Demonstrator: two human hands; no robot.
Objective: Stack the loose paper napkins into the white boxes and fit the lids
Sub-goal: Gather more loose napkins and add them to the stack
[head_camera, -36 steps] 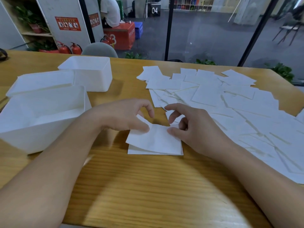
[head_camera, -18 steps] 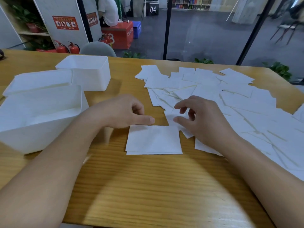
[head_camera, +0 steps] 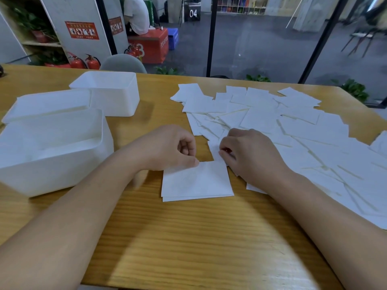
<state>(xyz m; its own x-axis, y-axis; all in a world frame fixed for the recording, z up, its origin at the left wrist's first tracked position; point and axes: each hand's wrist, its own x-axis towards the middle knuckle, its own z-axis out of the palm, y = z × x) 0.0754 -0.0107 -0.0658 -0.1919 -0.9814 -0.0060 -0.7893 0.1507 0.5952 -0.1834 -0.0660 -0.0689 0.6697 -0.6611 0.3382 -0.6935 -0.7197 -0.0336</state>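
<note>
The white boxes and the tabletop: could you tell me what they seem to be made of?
Near box: probably plastic, with smooth, slightly translucent, matte walls and rounded corners. Far box looks the same.
Tabletop: wood or a wood-look laminate; its yellow-brown surface has long parallel grain lines and a soft sheen. Which of the two cannot be told.

Small squared stack of white napkins (head_camera: 196,181) lying flat at centre. Loose napkins (head_camera: 293,126) spread overlapping from 12 to 3 o'clock. Open white box (head_camera: 52,151) at 9 o'clock, second box (head_camera: 109,93) at 11, flat lid (head_camera: 48,103) between them.
</note>
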